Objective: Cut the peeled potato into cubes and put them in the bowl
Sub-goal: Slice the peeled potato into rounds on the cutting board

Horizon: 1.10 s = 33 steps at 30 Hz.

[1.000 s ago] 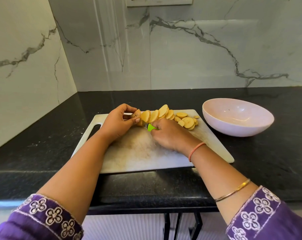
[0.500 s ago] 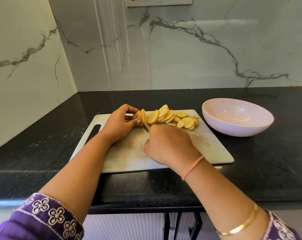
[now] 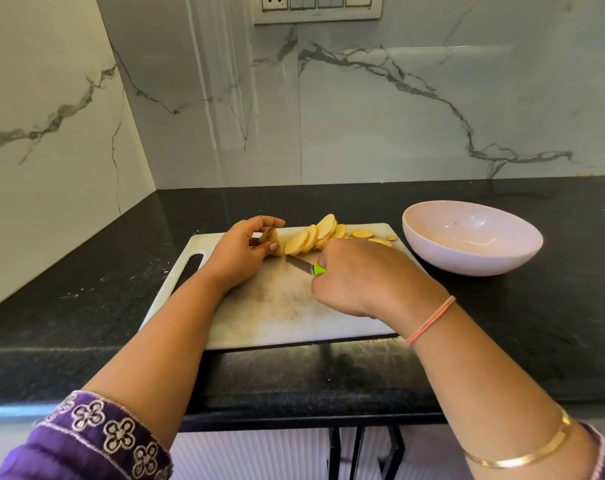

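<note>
A white cutting board (image 3: 277, 306) lies on the black counter. Along its far edge leans a row of yellow potato slices (image 3: 315, 233). My left hand (image 3: 238, 254) pinches the small potato end piece (image 3: 270, 237) at the left of the row. My right hand (image 3: 360, 275) grips a green-handled knife (image 3: 304, 265), whose blade points toward the end piece, low over the board. The pale pink bowl (image 3: 472, 237) stands right of the board with nothing visible inside.
Marble walls close off the back and the left side, forming a corner. A switch plate (image 3: 316, 8) is on the back wall above. The counter's front edge (image 3: 294, 403) runs just below the board.
My right hand has drawn back toward me and lowered, so the knife blade now shows in front of the slices. Another slice leans against the row. My left hand still holds the end piece.
</note>
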Each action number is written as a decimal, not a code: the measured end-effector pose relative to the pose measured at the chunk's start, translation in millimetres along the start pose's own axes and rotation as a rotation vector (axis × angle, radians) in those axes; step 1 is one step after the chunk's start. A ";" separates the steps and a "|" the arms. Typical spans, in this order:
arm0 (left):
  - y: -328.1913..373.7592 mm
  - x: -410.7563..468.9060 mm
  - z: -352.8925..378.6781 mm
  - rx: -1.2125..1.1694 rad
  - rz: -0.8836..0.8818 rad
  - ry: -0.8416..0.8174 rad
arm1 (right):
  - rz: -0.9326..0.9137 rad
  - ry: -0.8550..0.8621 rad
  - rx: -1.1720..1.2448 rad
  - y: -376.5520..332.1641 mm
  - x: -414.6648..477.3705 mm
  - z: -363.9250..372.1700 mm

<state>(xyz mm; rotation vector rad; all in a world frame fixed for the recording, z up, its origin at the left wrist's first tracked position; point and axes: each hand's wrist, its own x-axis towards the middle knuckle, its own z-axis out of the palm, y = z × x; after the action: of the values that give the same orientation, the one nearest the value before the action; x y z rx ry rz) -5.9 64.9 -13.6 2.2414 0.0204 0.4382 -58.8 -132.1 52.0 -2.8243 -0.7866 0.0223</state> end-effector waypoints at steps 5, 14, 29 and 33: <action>4.3 -2.1 2.9 -0.005 -0.047 0.008 | 0.076 0.092 0.188 7.4 2.9 15.9; 6.2 -1.7 0.0 -0.103 -0.059 0.009 | 0.130 0.231 0.235 6.3 10.7 27.0; 1.6 1.4 -3.3 0.050 -0.011 0.084 | 0.050 0.349 0.296 -3.4 21.7 43.4; 0.9 1.3 -3.5 0.032 0.025 0.060 | 0.068 0.328 0.308 -3.7 25.9 48.6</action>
<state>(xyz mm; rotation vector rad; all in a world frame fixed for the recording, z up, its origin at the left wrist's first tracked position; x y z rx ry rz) -6.0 67.2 -10.5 2.2612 0.0306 0.5214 -41.9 -106.2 6.4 -2.4729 -0.5580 -0.2778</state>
